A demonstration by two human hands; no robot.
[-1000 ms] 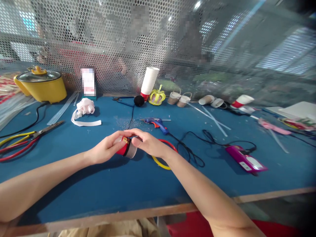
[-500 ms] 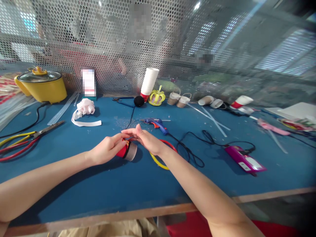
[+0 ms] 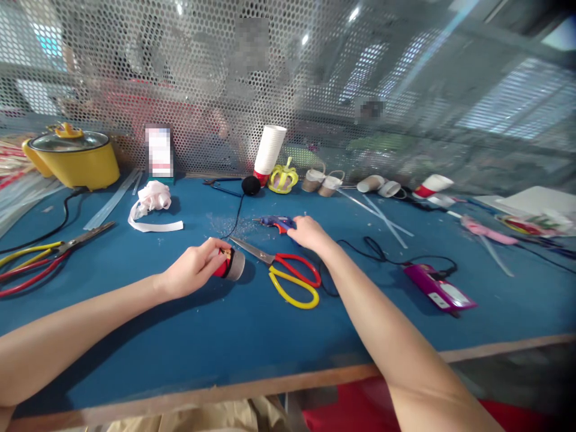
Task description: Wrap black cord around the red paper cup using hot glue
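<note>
My left hand (image 3: 198,268) is wrapped round a small red paper cup (image 3: 236,266) that lies on its side, its pale grey end pointing right. A black band runs round the cup near that end, with a small patterned patch beside it; my fingers hide the rest. My right hand (image 3: 308,232) is closed round the handle of a blue hot glue gun (image 3: 272,221), whose nozzle points left. Scissors (image 3: 270,259) with one red and one yellow handle lie between my hands, blades towards the cup.
A black yarn ball (image 3: 251,185) trails a strand towards the cup. Stacked cups (image 3: 270,147), a yellow crown-like piece (image 3: 283,178) and two tiny baskets (image 3: 314,179) line the back. A purple power strip (image 3: 438,288) lies right; pliers (image 3: 69,245), white ribbon (image 3: 153,198) and a yellow pot (image 3: 74,159) stand left.
My right hand has left the cup and moved right onto the glue gun's handle, uncovering the scissors. My left hand still holds the cup in about the same place.
</note>
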